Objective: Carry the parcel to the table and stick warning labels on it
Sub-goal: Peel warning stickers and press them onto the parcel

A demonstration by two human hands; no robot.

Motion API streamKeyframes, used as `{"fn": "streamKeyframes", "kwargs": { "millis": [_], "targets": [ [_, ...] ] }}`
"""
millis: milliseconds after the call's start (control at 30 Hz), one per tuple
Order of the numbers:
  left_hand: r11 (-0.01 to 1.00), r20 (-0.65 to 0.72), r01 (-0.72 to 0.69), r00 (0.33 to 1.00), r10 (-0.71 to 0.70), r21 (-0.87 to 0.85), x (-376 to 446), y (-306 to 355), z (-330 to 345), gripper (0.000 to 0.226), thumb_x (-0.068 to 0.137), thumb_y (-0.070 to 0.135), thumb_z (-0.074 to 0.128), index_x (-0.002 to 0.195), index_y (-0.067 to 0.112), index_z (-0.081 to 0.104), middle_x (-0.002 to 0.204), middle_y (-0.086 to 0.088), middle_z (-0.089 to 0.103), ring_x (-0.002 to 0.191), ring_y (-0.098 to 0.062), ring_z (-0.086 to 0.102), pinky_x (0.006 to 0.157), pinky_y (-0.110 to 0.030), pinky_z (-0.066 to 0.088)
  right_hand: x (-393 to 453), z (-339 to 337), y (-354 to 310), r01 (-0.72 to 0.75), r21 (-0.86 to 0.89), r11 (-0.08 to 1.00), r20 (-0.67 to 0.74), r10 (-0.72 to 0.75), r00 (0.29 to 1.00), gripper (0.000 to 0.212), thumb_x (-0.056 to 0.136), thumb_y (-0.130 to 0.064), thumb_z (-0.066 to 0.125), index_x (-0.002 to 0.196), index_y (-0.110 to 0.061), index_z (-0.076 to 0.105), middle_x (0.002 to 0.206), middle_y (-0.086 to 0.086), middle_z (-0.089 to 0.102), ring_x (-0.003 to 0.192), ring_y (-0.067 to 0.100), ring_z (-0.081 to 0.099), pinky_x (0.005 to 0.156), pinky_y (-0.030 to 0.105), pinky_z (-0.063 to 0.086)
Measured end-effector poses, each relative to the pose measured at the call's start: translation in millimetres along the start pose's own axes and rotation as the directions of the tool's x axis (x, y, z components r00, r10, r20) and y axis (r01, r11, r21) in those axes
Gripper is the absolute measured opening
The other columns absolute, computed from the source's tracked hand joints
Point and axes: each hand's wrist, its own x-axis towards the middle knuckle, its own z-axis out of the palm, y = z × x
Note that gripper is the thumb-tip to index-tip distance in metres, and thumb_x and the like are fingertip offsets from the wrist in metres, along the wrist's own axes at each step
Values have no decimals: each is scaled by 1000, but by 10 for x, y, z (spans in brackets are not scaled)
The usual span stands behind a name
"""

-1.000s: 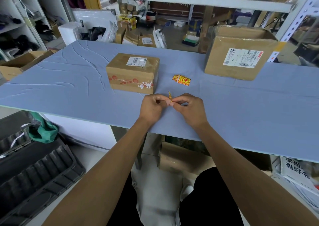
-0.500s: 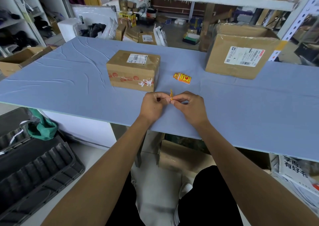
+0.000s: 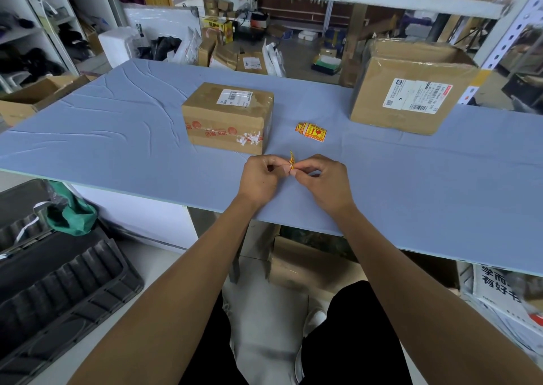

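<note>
Parcel, taped brown cardboard with a white shipping label too blurred to read, sits on our wrinkled blue tabletop. Just before it, our left hand and right hand pinch one yellow-red sticker; more stickers lie beside the parcel.

A blue table with a creased top carries a taped parcel near the middle, a small stack of yellow-red labels just right of it, and a bigger box at the far right.
</note>
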Motion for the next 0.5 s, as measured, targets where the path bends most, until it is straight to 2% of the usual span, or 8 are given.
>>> {"fn": "streamKeyframes", "kwargs": {
  "millis": [100, 333, 500],
  "targets": [
    [1000, -9, -5, 1000, 5, -7, 7, -16, -1, 13, 89, 5, 66, 87, 9, 78, 87, -3, 75, 87, -15, 69, 85, -23, 53, -4, 0, -7, -4, 10, 1000, -4, 4, 1000, 12, 82, -23, 75, 92, -16, 78, 91, 0, 74, 77, 4, 65, 70, 12, 51],
    [999, -25, -26, 999, 25, -40, 2, 1, -7, 10, 87, 3, 69, 87, 4, 78, 86, -3, 74, 83, -14, 68, 82, -21, 52, -6, -7, 2, 29, -26, 999, -16, -29, 999, 12, 82, -20, 74, 92, -15, 78, 90, 5, 75, 80, 13, 68, 75, 26, 57],
    [998, -36, -55, 998, 54, -13, -17, 12, 9, 9, 87, 4, 69, 89, 2, 78, 87, -3, 73, 84, -15, 68, 84, -22, 54, -5, 0, 12, 29, -37, 999, -32, -30, 999, 12, 83, -17, 72, 93, -15, 78, 90, 5, 75, 81, 15, 69, 77, 31, 58]
  ]
}}
